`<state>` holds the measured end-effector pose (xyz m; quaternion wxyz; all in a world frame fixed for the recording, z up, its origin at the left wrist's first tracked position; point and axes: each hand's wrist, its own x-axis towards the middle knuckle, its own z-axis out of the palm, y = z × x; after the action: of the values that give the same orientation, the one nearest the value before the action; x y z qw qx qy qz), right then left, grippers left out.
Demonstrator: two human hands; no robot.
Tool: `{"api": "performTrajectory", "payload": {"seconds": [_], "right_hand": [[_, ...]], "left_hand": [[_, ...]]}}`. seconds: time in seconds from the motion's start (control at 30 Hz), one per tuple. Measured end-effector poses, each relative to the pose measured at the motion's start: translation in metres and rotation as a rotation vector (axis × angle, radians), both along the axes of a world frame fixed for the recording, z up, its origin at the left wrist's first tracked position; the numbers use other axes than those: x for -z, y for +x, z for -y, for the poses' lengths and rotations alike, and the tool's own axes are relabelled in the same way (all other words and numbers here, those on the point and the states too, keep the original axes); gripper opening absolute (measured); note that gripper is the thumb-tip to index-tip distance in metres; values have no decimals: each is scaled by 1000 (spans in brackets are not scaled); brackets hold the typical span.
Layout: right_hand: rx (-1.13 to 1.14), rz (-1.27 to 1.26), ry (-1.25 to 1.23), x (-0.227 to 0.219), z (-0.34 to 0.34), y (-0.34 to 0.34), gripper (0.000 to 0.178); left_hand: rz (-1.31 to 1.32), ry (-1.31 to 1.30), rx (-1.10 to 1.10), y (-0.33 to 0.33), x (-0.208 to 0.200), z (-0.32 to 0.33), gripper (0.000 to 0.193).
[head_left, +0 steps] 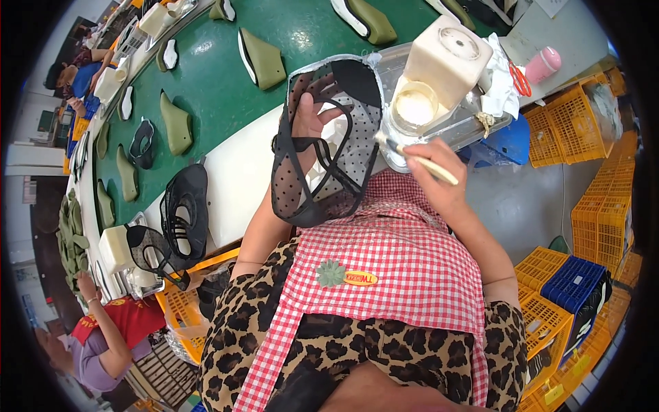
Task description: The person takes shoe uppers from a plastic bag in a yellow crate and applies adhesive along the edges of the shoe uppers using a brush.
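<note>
My left hand (pixel 310 122) holds up a sheer black polka-dot shoe upper (pixel 357 81) with black straps; its fingers show behind and through the mesh. The upper's rim has a whitish edge. In my right hand (pixel 445 196) is a brush (pixel 441 173) with a pale handle, its white-coated bristles close to the upper's right edge; I cannot tell whether they touch. Just beyond the brush stands a cream plastic dispenser (pixel 439 62) with a round cup of white liquid (pixel 415 106) at its front. Both sit in a clear plastic tray (pixel 499 123).
Olive shoe lasts (pixel 176 127) lie on the green conveyor belt (pixel 213 86). More black uppers (pixel 185 213) rest at the left. White cloth (pixel 500 82), red scissors (pixel 519 80) and a pink bottle (pixel 543 65) are at the right, above yellow crates (pixel 570 123). Other people (pixel 113 343) work at the left.
</note>
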<state>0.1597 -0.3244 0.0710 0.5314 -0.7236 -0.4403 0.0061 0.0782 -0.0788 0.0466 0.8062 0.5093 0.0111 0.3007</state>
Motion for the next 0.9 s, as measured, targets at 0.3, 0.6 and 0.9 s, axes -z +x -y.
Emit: {"api": "performTrajectory", "payload": {"seconds": [0.3,0.6,0.9], "right_hand": [[-172,-58,-64,5,8,-9,15],[-69,-347,86,16,-21,-19,41],[5,-187,136,23,-33,-10,44]], "left_hand": [[78,51,-219,1,-2,-2,52],[172,167,-439,0,-14,24,54],[-173,-93,249,-15,5,15,70]]}}
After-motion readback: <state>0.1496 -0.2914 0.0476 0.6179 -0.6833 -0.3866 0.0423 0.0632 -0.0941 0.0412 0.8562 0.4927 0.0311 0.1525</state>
